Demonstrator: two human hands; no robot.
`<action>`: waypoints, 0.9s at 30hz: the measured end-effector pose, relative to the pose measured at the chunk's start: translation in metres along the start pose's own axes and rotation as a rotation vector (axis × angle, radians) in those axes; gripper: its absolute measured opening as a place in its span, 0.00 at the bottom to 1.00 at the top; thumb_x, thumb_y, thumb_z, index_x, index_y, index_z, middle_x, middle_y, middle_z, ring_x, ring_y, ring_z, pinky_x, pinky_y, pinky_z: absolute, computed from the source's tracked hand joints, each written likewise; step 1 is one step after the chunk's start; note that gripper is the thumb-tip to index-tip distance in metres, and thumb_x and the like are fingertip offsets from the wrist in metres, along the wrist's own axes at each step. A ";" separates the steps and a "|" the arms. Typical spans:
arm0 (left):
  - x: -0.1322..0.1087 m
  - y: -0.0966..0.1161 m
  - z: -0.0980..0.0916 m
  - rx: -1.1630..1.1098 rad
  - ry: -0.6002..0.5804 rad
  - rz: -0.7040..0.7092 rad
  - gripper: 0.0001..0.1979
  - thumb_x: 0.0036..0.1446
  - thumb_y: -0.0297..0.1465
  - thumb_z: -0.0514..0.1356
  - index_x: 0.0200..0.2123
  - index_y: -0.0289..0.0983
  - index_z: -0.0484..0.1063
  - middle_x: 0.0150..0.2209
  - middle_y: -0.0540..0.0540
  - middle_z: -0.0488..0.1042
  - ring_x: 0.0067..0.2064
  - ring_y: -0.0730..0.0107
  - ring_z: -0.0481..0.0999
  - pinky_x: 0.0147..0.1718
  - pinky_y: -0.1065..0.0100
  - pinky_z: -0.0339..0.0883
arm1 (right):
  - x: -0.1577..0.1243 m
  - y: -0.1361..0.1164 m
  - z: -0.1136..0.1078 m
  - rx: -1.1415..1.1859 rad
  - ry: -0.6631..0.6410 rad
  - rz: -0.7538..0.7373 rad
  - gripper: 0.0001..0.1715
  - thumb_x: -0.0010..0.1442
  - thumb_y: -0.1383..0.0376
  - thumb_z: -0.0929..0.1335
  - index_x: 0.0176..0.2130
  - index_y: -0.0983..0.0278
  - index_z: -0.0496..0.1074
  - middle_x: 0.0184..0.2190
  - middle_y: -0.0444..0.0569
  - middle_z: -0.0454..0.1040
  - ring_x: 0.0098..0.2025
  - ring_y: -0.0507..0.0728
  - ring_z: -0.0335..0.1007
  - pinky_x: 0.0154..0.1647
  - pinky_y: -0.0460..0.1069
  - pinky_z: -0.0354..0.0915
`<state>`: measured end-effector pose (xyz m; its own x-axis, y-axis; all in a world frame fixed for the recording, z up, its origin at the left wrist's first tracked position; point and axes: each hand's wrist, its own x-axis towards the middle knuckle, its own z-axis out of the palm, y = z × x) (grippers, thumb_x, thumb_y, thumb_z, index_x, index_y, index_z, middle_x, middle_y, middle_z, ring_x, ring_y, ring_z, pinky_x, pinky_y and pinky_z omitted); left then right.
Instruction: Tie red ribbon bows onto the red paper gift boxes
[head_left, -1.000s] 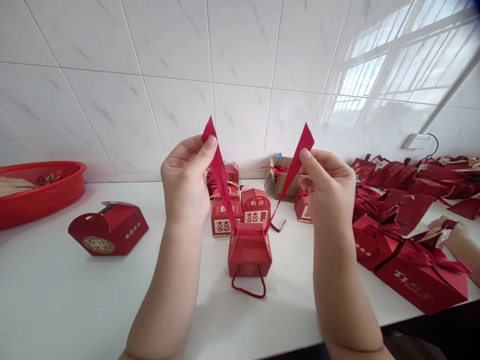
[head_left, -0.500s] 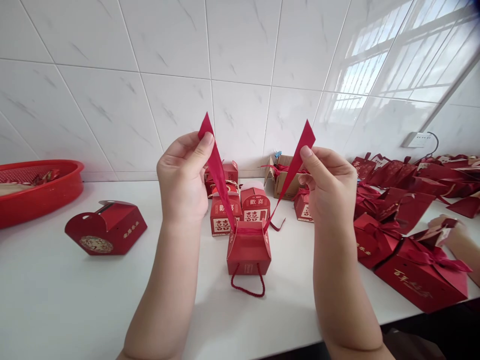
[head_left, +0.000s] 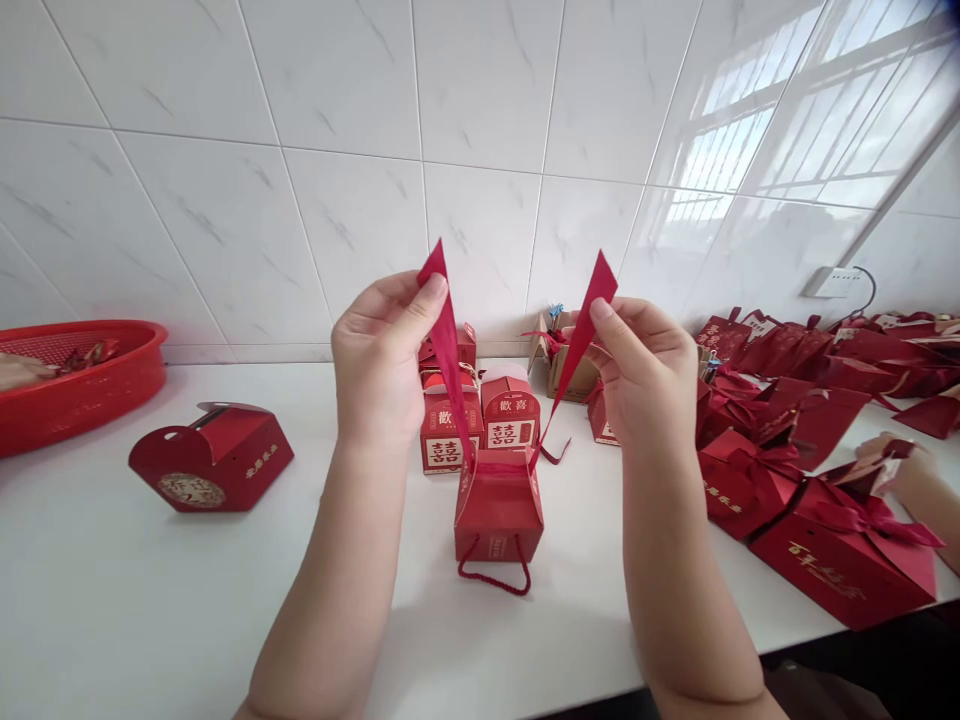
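Observation:
A small red gift box (head_left: 499, 505) stands on the white table between my forearms, a twisted red cord handle (head_left: 495, 582) hanging at its front. From its top a red ribbon (head_left: 450, 360) rises in two slanting lengths, spread in a V. My left hand (head_left: 386, 345) pinches one end between thumb and fingers, the pointed tip sticking up above the thumb. Pinched likewise in my right hand (head_left: 649, 355) is the other end, at about the same height. Both hands are well above the box, not touching it.
Behind stand red boxes with white character panels (head_left: 512, 412) and a cardboard box (head_left: 577, 375) of ribbons. A dark red box (head_left: 214, 460) sits left, near a red plastic basket (head_left: 142, 365) with another person's hand in it. Ribboned boxes (head_left: 840, 550) crowd the right, by another person's hand (head_left: 904, 465).
My hands have moved closer together and slightly lower, each still pinching its ribbon end, and the ribbon's V is narrower. A person's hand has shifted in the basket at left.

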<state>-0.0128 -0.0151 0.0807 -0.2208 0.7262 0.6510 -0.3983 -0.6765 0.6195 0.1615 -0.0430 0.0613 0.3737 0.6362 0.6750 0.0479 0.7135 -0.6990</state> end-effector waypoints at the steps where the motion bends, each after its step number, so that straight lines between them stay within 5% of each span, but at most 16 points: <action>1: -0.001 -0.001 0.001 0.004 -0.011 -0.013 0.07 0.46 0.33 0.70 0.30 0.40 0.76 0.31 0.51 0.76 0.38 0.67 0.77 0.32 0.67 0.71 | 0.000 0.000 0.002 0.015 -0.018 0.013 0.13 0.55 0.54 0.70 0.33 0.61 0.73 0.31 0.45 0.76 0.33 0.53 0.74 0.32 0.49 0.72; 13: -0.021 -0.001 0.018 0.178 -0.342 -0.180 0.09 0.45 0.34 0.70 0.28 0.38 0.77 0.29 0.47 0.78 0.32 0.67 0.77 0.32 0.67 0.73 | -0.013 -0.010 0.013 0.007 -0.220 0.060 0.09 0.54 0.60 0.71 0.35 0.61 0.78 0.30 0.46 0.78 0.33 0.54 0.75 0.33 0.51 0.73; 20: -0.014 -0.005 0.009 0.351 -0.366 -0.165 0.20 0.41 0.34 0.72 0.38 0.41 0.70 0.29 0.51 0.75 0.31 0.70 0.76 0.29 0.71 0.71 | -0.009 -0.008 0.008 0.071 -0.420 0.123 0.11 0.57 0.59 0.67 0.32 0.62 0.78 0.24 0.44 0.74 0.28 0.52 0.71 0.29 0.48 0.69; 27: -0.012 -0.007 0.009 0.462 -0.415 -0.053 0.14 0.43 0.37 0.71 0.28 0.36 0.71 0.33 0.48 0.76 0.36 0.68 0.76 0.33 0.69 0.72 | -0.005 -0.005 0.007 0.180 -0.509 0.344 0.15 0.57 0.55 0.69 0.30 0.64 0.76 0.22 0.44 0.71 0.24 0.50 0.68 0.27 0.46 0.67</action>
<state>0.0005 -0.0202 0.0728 0.1900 0.7148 0.6730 0.0479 -0.6915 0.7208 0.1533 -0.0480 0.0632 -0.1489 0.8658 0.4778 -0.1696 0.4537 -0.8749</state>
